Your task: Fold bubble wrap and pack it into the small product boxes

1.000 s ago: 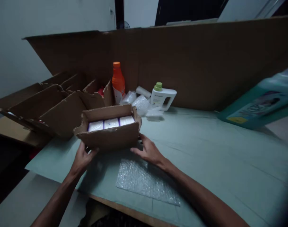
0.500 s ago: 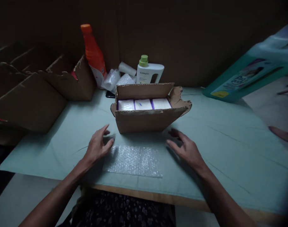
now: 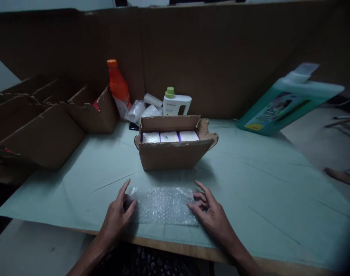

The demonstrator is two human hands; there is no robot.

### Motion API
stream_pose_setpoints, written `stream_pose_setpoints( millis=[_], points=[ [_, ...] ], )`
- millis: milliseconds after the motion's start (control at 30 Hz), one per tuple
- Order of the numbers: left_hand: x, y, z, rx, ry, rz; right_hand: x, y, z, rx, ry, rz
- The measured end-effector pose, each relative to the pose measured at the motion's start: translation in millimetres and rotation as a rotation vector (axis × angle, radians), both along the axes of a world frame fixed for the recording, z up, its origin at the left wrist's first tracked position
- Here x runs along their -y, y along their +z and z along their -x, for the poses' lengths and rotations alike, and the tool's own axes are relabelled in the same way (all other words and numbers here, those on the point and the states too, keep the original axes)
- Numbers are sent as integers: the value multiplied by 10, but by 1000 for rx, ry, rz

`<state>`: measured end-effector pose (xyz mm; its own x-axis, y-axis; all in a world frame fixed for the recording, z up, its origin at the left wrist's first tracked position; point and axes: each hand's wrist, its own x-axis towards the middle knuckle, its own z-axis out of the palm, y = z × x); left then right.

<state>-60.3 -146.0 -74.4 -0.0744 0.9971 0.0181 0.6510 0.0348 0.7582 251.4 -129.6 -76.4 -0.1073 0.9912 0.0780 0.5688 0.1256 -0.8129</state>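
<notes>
A flat sheet of bubble wrap (image 3: 163, 207) lies on the green table cover in front of me. At its left end is my left hand (image 3: 119, 212), thumb and forefinger spread apart. My right hand (image 3: 211, 211) is at the other end, forefinger stretched out and the other fingers curled loosely, its thumb over the wrap. Whether either hand presses on the sheet, I cannot tell. Just beyond stands an open cardboard box (image 3: 169, 157) with its flaps up. Three white-topped packs with purple edges (image 3: 169, 137) sit side by side in it.
Divided cardboard bins (image 3: 56, 134) stand at the left. Along the back are an orange bottle (image 3: 119, 88), bubble wrap pieces (image 3: 136, 110), a white bottle with a green cap (image 3: 176, 104) and a dark phone-like object (image 3: 133, 126). A large teal bottle (image 3: 284, 107) leans at the right.
Both hands have come back from near the box to the ends of the bubble wrap, the right one moving closer in. The camera view has tilted up.
</notes>
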Motion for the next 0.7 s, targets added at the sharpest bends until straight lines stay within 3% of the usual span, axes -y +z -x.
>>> stream_pose_setpoints(
  millis=[67, 167, 267, 367, 533, 600, 700],
  points=[
    [37, -50, -11, -1, -53, -45, 76, -32, -32, 26, 34, 0],
    [57, -126, -42, -21, -125, -148, 141, -84, 26, 136, 137, -131],
    [7, -40, -44, -21, -235, -357, 70, 45, 71, 176, 260, -323],
    [-151, 345, -46, -106, -300, -662, -135, 486, 12, 148, 263, -580],
    [-736, 1325, -157, -339, -239, -1076, -745, 1463, -142, 148, 54, -1022],
    [-1055, 1624, -196, -282, -257, -935, -1096, 1717, -172, 149, 41, -974],
    [-1517, 1855, -223, -248, -351, -399, -1628, 1899, -197, 238, 221, -523]
  ],
)
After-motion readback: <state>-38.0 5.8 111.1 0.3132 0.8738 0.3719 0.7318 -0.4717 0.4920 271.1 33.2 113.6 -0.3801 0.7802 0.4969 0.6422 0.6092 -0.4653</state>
